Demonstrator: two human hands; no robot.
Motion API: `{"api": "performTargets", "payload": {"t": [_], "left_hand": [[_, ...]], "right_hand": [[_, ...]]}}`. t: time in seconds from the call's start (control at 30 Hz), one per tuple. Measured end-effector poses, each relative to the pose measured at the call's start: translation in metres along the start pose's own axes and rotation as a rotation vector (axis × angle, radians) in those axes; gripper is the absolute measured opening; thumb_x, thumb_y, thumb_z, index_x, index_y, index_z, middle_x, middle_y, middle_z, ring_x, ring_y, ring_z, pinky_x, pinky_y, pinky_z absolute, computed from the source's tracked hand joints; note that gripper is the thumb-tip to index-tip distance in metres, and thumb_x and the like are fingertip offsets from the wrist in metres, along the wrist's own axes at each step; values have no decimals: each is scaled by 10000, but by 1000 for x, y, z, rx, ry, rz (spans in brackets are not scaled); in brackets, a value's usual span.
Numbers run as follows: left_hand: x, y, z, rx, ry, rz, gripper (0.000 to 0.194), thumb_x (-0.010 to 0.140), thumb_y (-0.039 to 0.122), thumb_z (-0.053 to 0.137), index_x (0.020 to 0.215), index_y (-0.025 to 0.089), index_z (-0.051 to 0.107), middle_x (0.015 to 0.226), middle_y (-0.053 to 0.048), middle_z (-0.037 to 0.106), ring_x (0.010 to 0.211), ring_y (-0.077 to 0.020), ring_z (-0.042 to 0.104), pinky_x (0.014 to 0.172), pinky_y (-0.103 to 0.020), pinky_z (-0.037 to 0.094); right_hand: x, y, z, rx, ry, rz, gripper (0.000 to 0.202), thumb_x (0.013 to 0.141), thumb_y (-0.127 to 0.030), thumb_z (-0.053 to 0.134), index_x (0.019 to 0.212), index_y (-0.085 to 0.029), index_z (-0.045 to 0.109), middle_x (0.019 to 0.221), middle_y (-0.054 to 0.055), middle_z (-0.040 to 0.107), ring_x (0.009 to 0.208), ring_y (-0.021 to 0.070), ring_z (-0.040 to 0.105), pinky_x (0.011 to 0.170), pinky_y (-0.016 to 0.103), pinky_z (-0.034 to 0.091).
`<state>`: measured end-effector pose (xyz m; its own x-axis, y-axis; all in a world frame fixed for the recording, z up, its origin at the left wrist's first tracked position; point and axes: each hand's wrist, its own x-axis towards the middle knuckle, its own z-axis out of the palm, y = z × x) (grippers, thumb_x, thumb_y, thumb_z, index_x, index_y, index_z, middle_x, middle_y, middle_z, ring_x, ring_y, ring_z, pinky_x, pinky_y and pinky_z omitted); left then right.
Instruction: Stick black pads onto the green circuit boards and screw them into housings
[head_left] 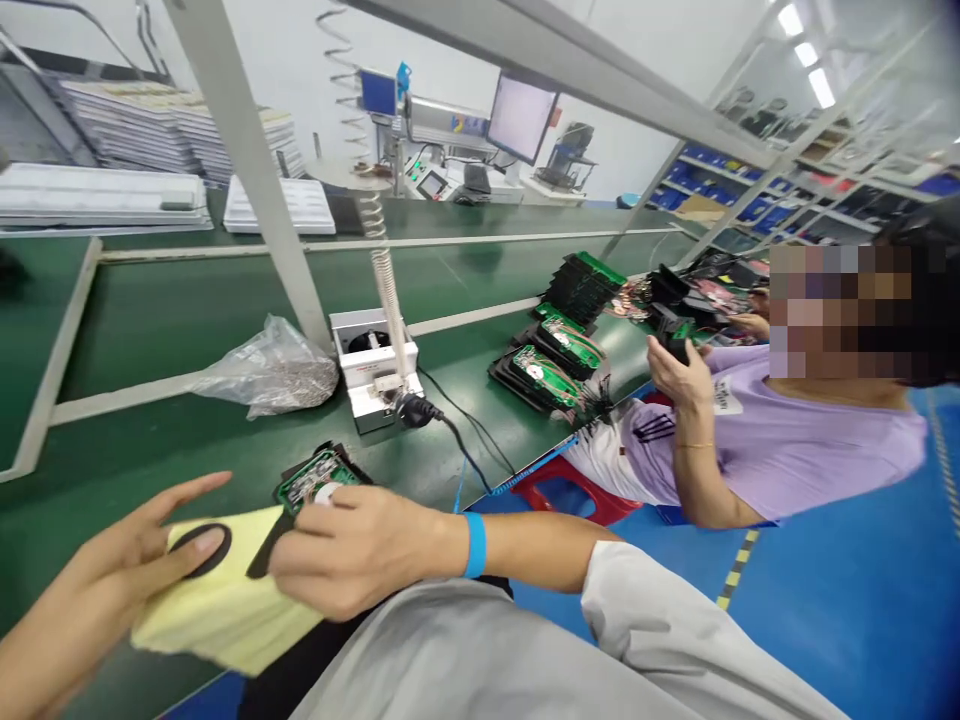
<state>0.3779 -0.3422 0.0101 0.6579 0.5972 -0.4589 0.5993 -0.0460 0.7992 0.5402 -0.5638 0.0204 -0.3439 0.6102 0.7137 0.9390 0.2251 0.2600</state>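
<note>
My left hand (124, 570) holds a pale yellow sheet (232, 625), its thumb lying on a black oval pad (201, 550) on the sheet and its index finger stretched out above. My right hand (349, 550) is closed over the sheet's right side, fingers bunched. A flat black piece (268, 545) shows beside those fingers; whether they grip it is hidden. Just behind the right hand, a green circuit board (319, 478) in a black housing rests on the green bench. A white round part (327, 492) on it shows beside the right knuckles.
Beyond stand a white device (367, 375) with a coiled cord and black plug (420, 410), and a clear bag (277, 370) of small parts. Several housed boards (544, 375) lie to the right. A co-worker in a purple shirt (817, 440) sits there, holding a black part. A frame post (247, 160) rises ahead.
</note>
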Motion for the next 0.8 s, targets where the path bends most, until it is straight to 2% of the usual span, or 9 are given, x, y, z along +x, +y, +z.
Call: {"api": "performTargets", "payload": {"t": [0.1,0.17,0.27,0.37,0.43,0.5,0.57,0.67,0.8], "left_hand": [[24,-3,-27,10,142,31,762,534,680,901,1157,266,761,965,-7,790,785,-178,685,599,-221,537],[51,-12,-46,125,265,94,539,692,565,808,1095,209,765,954,13,760,820,-124,639,678,-165,478],[93,-25,-69,366,314,124,390,871,372,653,1179,163,771,1077,-23,767,948,-155,660,979,-303,573],[116,-27,-72,465,414,93,490,905,319,630,1338,110,728,1374,-139,721,1235,-290,676,1227,-506,512],[111,-25,-59,508,536,205,593,922,327,624,1470,101,643,1596,-194,574,1495,-366,550,1342,-592,404],[86,-25,-35,513,542,405,643,931,348,636,1535,133,585,1695,-183,469,1637,-361,414,1411,-601,326],[49,-30,-3,470,331,560,627,952,419,660,1534,197,587,1727,-142,445,1661,-317,402,1427,-576,339],[-6,-44,48,461,38,599,749,950,438,716,1644,299,470,1864,-87,180,1742,-340,252,1421,-637,338],[-40,-61,97,463,-36,567,900,928,246,688,1735,304,294,1884,-93,-42,1780,-372,101,1419,-695,303]], "right_hand": [[-10,-14,-10,80,114,191,59,960,-218,746,946,-171,713,848,-4,691,734,102,523,607,302,362],[-19,-26,-16,288,197,476,78,938,-181,768,993,-173,714,867,8,697,776,96,570,652,282,441],[-36,-41,-19,771,258,1066,59,939,-234,797,938,-196,752,868,2,661,756,60,596,663,213,496],[-54,-50,-16,1137,264,1530,206,885,-390,873,885,-200,792,870,-1,648,724,46,591,640,185,493],[-63,-53,-13,1268,268,1658,235,878,-437,878,975,-228,833,959,12,677,822,60,643,736,185,551],[-67,-55,-11,1350,298,1641,247,915,-429,843,1110,-278,845,1123,28,695,1036,98,697,968,225,611],[-67,-55,-9,1412,346,1563,299,942,-401,814,1231,-322,822,1306,35,669,1294,148,669,1235,310,555],[-62,-53,-1,1461,329,1477,444,958,-381,792,1399,-381,742,1557,28,566,1554,201,521,1413,405,403],[-57,-51,14,1523,226,1469,566,965,-387,784,1509,-454,640,1699,-8,463,1655,218,415,1402,441,418]]}}
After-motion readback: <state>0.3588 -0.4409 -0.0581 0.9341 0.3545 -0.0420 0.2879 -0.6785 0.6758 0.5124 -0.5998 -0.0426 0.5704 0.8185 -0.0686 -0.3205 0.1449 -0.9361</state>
